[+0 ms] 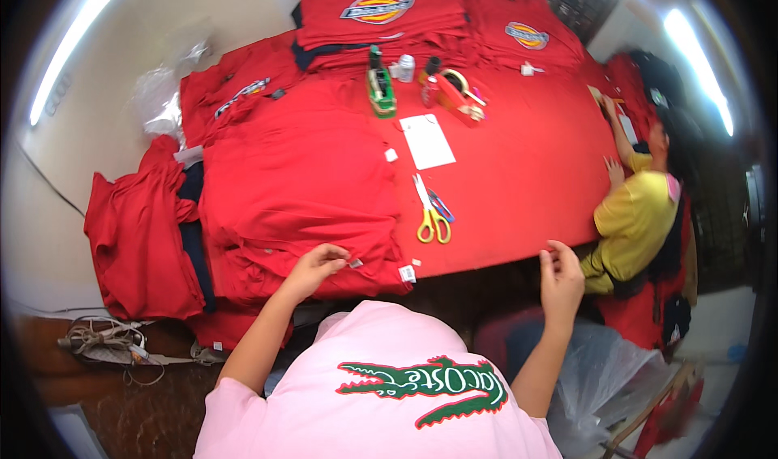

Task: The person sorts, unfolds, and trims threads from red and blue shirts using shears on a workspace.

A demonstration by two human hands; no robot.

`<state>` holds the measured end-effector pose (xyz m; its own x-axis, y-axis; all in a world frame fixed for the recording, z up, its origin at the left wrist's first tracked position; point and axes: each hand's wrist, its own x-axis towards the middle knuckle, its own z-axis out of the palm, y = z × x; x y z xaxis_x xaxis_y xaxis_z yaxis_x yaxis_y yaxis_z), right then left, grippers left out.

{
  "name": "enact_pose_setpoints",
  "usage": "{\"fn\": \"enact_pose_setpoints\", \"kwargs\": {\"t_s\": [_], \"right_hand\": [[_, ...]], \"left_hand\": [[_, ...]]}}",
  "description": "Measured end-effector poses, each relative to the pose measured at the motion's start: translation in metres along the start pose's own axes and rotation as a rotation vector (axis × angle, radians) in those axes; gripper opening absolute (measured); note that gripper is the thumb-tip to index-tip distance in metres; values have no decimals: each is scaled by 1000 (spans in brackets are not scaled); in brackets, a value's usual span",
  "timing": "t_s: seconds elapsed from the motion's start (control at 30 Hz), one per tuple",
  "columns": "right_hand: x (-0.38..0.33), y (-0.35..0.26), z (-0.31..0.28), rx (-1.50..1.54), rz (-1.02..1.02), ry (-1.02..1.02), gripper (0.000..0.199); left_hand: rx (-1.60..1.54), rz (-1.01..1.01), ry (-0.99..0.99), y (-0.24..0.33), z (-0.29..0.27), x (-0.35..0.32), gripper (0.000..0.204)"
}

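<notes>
My left hand (pixel 318 269) is over the front of a broad stack of red shirts (pixel 300 167), its fingers loosely bent and a gap showing by the thumb. Just beyond its fingertips lies a small dark tag (pixel 356 263). My right hand (pixel 562 281) is raised at the table's front edge, thumb and fingers curled together; anything small between them cannot be made out. Between the hands, yellow-handled scissors (pixel 433 224) lie on the red-covered table (pixel 519 175), beside a small blue-handled tool (pixel 442 205). A white tag (pixel 407 274) sits at the stack's near corner.
A white paper sheet (pixel 428 141), a green tape dispenser (pixel 381 94), a red tape dispenser (pixel 460 101) and small bottles stand farther back. Folded red shirts (pixel 381 9) are piled behind. At right, a co-worker in yellow (pixel 640 216) leans at the table. Clear plastic (pixel 600 386) hangs near my right arm.
</notes>
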<state>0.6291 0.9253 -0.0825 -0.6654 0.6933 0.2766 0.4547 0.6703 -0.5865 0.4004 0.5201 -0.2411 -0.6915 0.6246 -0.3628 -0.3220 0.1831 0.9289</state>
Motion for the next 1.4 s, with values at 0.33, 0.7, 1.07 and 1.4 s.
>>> {"fn": "enact_pose_setpoints", "kwargs": {"t_s": [0.33, 0.7, 1.07, 1.4], "right_hand": [[79, -72, 132, -20, -237, -432, 22], [82, -256, 268, 175, -764, -855, 29], [58, -451, 417, 275, -968, -1039, 31], [93, -670, 652, 1015, -363, -1444, 42]], "left_hand": [[-170, 148, 462, 21, -85, -38, 21], [-34, 388, 706, 98, -243, -24, 18], [534, 421, 1519, 146, -532, 129, 85], [719, 87, 1651, 184, -719, 171, 137]]}}
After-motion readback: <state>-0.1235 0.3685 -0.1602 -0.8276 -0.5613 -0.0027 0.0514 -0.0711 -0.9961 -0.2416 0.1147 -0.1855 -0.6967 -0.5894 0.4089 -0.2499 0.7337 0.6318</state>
